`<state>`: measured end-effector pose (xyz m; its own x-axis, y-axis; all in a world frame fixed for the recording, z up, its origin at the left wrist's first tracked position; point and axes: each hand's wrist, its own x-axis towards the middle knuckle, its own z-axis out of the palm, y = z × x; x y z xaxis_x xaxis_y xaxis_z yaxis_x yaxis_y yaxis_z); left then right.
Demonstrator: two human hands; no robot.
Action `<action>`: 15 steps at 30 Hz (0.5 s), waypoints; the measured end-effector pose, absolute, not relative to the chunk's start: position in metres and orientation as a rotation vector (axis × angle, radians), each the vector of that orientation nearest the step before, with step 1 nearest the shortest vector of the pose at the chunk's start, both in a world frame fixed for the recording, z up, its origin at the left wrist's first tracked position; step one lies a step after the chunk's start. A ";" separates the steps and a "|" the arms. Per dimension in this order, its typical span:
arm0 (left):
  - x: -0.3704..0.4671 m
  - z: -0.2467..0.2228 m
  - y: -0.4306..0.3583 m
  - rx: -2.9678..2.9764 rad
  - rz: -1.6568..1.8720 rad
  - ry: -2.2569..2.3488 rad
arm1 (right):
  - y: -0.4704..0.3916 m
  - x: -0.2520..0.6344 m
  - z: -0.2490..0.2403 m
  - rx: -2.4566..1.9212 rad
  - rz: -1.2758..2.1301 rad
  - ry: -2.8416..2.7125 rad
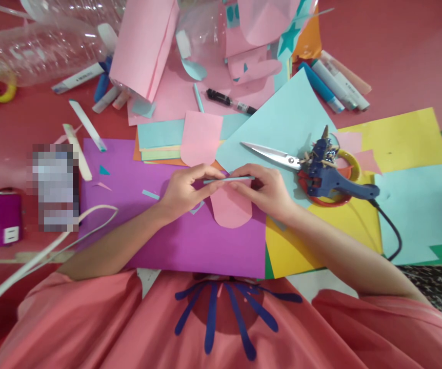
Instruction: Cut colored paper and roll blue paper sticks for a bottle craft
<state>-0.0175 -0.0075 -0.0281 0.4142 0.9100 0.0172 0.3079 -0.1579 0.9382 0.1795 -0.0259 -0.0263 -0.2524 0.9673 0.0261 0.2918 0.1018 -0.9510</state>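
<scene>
Between my two hands a thin light-blue paper strip [228, 180] lies along the straight upper edge of a pink paper piece with a rounded bottom [232, 207]. My left hand [190, 187] pinches the strip's left part between thumb and fingers. On the other side, my right hand [264, 188] pinches the strip and the pink piece's upper right edge. Beneath them is a purple sheet [205, 251]. A similar pink piece [201, 138] rests just beyond my hands. To the right, a blue glue gun [332, 182] lies over scissors [270, 154] with their blades apart.
Plastic bottles [40, 51] and a pink-wrapped cylinder [144, 46] lie at the back. Markers [340, 87] and a black pen [230, 101] are scattered around. A phone [55, 187] and a white cable [47, 251] are at left; yellow paper [405, 138] is at right.
</scene>
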 end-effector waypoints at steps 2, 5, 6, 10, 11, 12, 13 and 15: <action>-0.018 -0.029 -0.007 1.723 0.760 1.055 | -0.027 0.178 -0.027 -1.256 1.178 -1.652; -0.018 -0.031 -0.007 1.770 0.732 1.008 | -0.029 0.176 -0.028 -1.261 1.213 -1.647; -0.018 -0.032 -0.007 1.786 0.726 1.001 | -0.029 0.175 -0.028 -1.269 1.222 -1.649; -0.018 -0.031 -0.007 1.817 0.695 1.030 | -0.030 0.174 -0.027 -1.277 1.228 -1.654; -0.018 -0.030 -0.007 1.813 0.685 1.035 | -0.029 0.174 -0.027 -1.268 1.236 -1.656; -0.018 -0.029 -0.007 1.807 0.673 1.037 | -0.029 0.174 -0.026 -1.259 1.249 -1.659; -0.018 -0.029 -0.007 1.800 0.666 1.039 | -0.028 0.174 -0.025 -1.253 1.264 -1.661; -0.018 -0.027 -0.006 1.788 0.655 1.044 | -0.027 0.175 -0.024 -1.256 1.295 -1.655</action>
<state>-0.0184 -0.0062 -0.0271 0.4960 0.8683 -0.0076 0.3705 -0.2037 0.9062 0.1755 -0.0266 -0.0237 -0.3039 0.9515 -0.0480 0.2755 0.0396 -0.9605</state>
